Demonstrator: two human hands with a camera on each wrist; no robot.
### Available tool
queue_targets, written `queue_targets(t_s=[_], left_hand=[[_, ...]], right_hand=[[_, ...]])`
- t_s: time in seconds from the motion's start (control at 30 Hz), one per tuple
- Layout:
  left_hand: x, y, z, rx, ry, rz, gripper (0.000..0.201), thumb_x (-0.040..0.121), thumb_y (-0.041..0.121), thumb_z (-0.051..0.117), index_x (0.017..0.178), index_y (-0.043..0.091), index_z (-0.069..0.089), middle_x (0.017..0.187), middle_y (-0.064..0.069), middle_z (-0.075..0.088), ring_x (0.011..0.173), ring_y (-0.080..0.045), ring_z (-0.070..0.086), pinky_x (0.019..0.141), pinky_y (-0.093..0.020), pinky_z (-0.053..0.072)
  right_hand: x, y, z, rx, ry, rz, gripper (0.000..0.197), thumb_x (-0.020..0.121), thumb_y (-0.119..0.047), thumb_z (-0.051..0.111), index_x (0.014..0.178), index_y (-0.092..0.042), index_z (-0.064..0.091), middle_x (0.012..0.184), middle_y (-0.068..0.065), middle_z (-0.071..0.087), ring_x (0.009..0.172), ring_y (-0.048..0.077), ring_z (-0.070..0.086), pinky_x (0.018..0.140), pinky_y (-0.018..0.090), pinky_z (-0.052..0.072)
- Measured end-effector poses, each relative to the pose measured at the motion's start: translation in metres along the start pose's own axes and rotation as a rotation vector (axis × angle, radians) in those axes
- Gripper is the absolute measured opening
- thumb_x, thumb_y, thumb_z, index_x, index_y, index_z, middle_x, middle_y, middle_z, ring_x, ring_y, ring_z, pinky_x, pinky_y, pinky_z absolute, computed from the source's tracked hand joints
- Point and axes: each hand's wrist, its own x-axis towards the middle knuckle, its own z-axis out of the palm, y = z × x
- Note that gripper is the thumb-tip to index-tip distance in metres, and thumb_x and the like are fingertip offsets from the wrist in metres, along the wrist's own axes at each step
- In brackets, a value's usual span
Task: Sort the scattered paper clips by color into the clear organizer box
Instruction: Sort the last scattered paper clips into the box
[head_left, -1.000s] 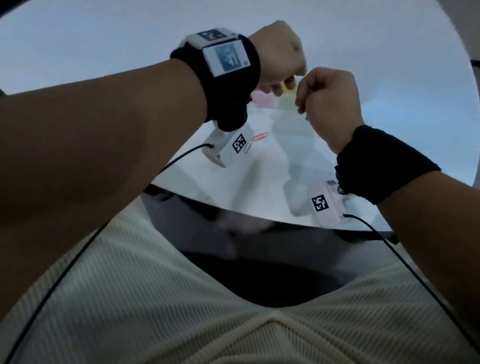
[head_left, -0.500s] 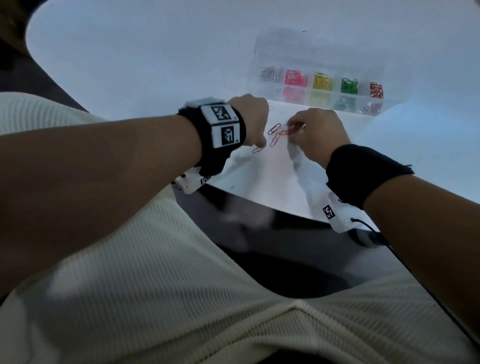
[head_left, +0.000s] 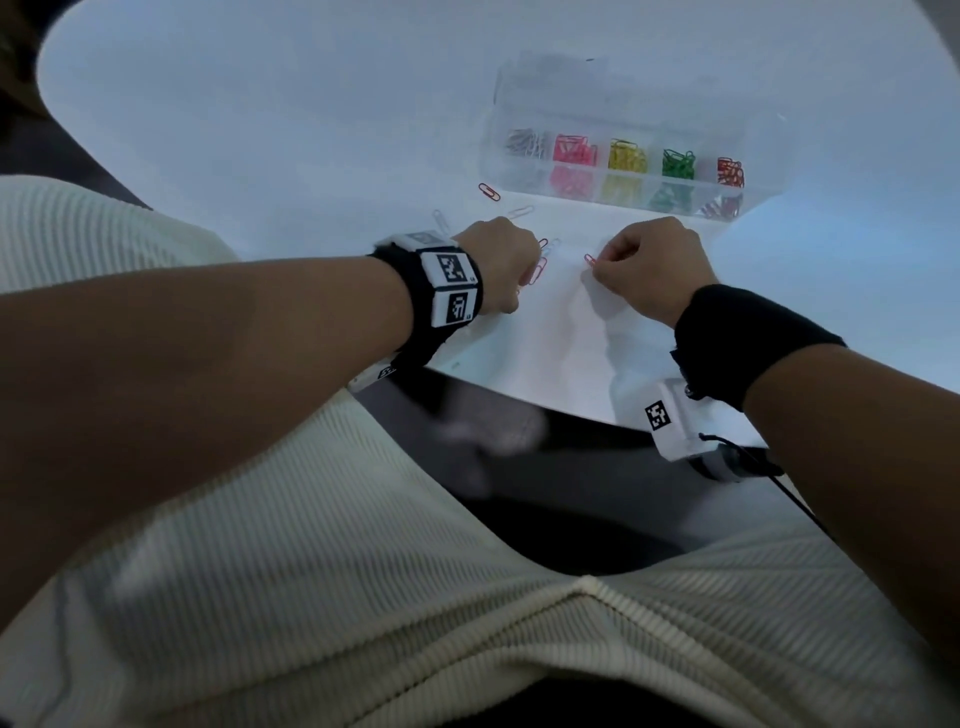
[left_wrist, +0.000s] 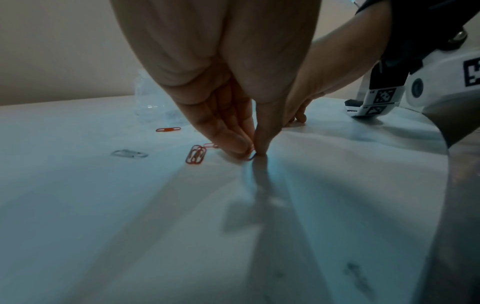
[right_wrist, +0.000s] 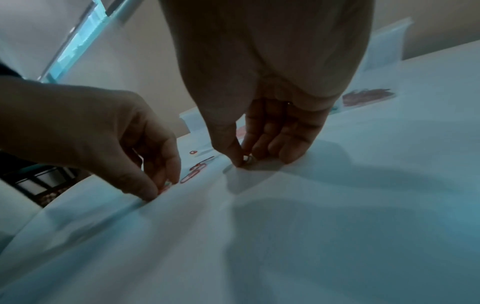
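While both of your hands are down on the white table (head_left: 270, 135), your left hand (head_left: 501, 262) has thumb and fingertips (left_wrist: 235, 144) drawn together in a pinch on a red paper clip (left_wrist: 251, 157) that lies against the surface; only a thin sliver of it shows between them. Just left of that pinch sits a small cluster of red clips (left_wrist: 195, 154), thin wire loops overlapping one another, with a single red clip (left_wrist: 168, 129) lying flat farther off and a silver clip (left_wrist: 129, 153) out to the left. Your right hand (head_left: 652, 267) is curled, thumb and forefinger pinching another red clip (head_left: 589, 258) at the table, its rounded end poking out to the left of your fingers. The clear organizer box (head_left: 763, 156) stands on the far side, beyond and slightly right of both hands, its lid up; the compartments hold silver, pink, yellow, green and red clips from left to right.
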Motion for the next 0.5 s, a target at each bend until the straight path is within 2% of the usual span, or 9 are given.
queue_targets(t_s=[0.03, 0.1, 0.17, 0.23, 0.3, 0.33, 0.4, 0.43, 0.5], left_hand=[[0.0, 0.0, 0.0, 0.004, -0.001, 0.004, 0.027, 0.081, 0.009, 0.061, 0.107, 0.013, 0.065, 0.109, -0.008, 0.067, 0.104, -0.028, 0.059, 0.079, -0.03, 0.043], [-0.001, -0.001, -0.002, -0.026, 0.013, 0.004, 0.027, 0.079, 0.01, 0.062, 0.106, 0.014, 0.067, 0.106, -0.005, 0.067, 0.103, -0.027, 0.06, 0.08, -0.029, 0.044], [-0.002, -0.003, -0.01, -0.109, 0.019, -0.026, 0.026, 0.077, 0.011, 0.064, 0.101, 0.016, 0.073, 0.09, 0.0, 0.069, 0.095, -0.021, 0.063, 0.078, -0.026, 0.046], [-0.003, -0.007, -0.022, -0.257, 0.012, -0.075, 0.023, 0.074, 0.01, 0.064, 0.091, 0.018, 0.077, 0.066, 0.008, 0.065, 0.069, -0.006, 0.064, 0.067, -0.018, 0.048], [-0.004, -0.013, -0.031, -0.457, 0.006, -0.124, 0.022, 0.073, 0.007, 0.062, 0.085, 0.018, 0.077, 0.059, 0.007, 0.067, 0.047, 0.002, 0.058, 0.054, -0.011, 0.047], [-0.005, -0.017, -0.034, -0.542, 0.002, -0.143, 0.021, 0.074, 0.006, 0.062, 0.084, 0.018, 0.077, 0.063, 0.004, 0.07, 0.045, 0.002, 0.057, 0.054, -0.011, 0.048], [-0.008, -0.023, -0.037, -0.639, 0.003, -0.174, 0.018, 0.076, 0.005, 0.063, 0.085, 0.013, 0.076, 0.071, -0.004, 0.072, 0.052, 0.0, 0.061, 0.062, -0.015, 0.053], [-0.008, -0.025, -0.038, -0.655, 0.014, -0.187, 0.016, 0.077, 0.006, 0.063, 0.085, 0.011, 0.076, 0.071, -0.003, 0.072, 0.056, -0.003, 0.062, 0.065, -0.017, 0.054], [-0.005, -0.026, -0.04, -0.602, 0.057, -0.215, 0.015, 0.081, 0.01, 0.06, 0.083, 0.008, 0.075, 0.068, 0.004, 0.069, 0.058, -0.004, 0.058, 0.064, -0.016, 0.048]], right_hand=[[0.0, 0.003, -0.001, 0.08, 0.003, 0.011, 0.006, 0.081, -0.014, 0.07, 0.075, -0.016, 0.069, 0.067, -0.006, 0.063, 0.067, 0.011, 0.057, 0.062, 0.018, 0.044], [-0.001, 0.01, -0.003, 0.249, -0.005, 0.055, 0.009, 0.079, -0.009, 0.072, 0.079, -0.018, 0.069, 0.068, 0.002, 0.067, 0.056, 0.012, 0.058, 0.065, 0.023, 0.05], [-0.002, 0.015, -0.005, 0.359, -0.029, 0.097, 0.011, 0.079, -0.005, 0.073, 0.085, -0.015, 0.071, 0.072, 0.014, 0.07, 0.054, 0.017, 0.06, 0.066, 0.028, 0.056], [-0.005, 0.017, -0.005, 0.438, -0.048, 0.116, 0.006, 0.082, -0.005, 0.073, 0.088, -0.007, 0.073, 0.077, 0.016, 0.071, 0.058, 0.02, 0.062, 0.068, 0.031, 0.059], [-0.007, 0.016, -0.005, 0.5, -0.053, 0.132, 0.005, 0.085, -0.006, 0.071, 0.087, -0.001, 0.072, 0.078, 0.014, 0.071, 0.06, 0.019, 0.062, 0.066, 0.031, 0.058], [-0.008, 0.015, -0.006, 0.524, -0.047, 0.14, 0.007, 0.087, -0.007, 0.069, 0.084, -0.001, 0.071, 0.077, 0.012, 0.07, 0.059, 0.019, 0.061, 0.065, 0.031, 0.057], [-0.009, 0.013, -0.006, 0.571, -0.024, 0.151, 0.011, 0.089, -0.007, 0.067, 0.078, -0.004, 0.069, 0.078, 0.012, 0.07, 0.058, 0.019, 0.062, 0.062, 0.03, 0.057], [-0.008, 0.012, -0.006, 0.597, -0.01, 0.155, 0.012, 0.089, -0.006, 0.065, 0.078, -0.005, 0.068, 0.078, 0.012, 0.07, 0.056, 0.018, 0.062, 0.061, 0.029, 0.057], [-0.006, 0.008, -0.006, 0.647, 0.004, 0.16, 0.009, 0.09, -0.001, 0.06, 0.086, -0.006, 0.067, 0.076, 0.011, 0.068, 0.054, 0.015, 0.06, 0.058, 0.025, 0.056]])
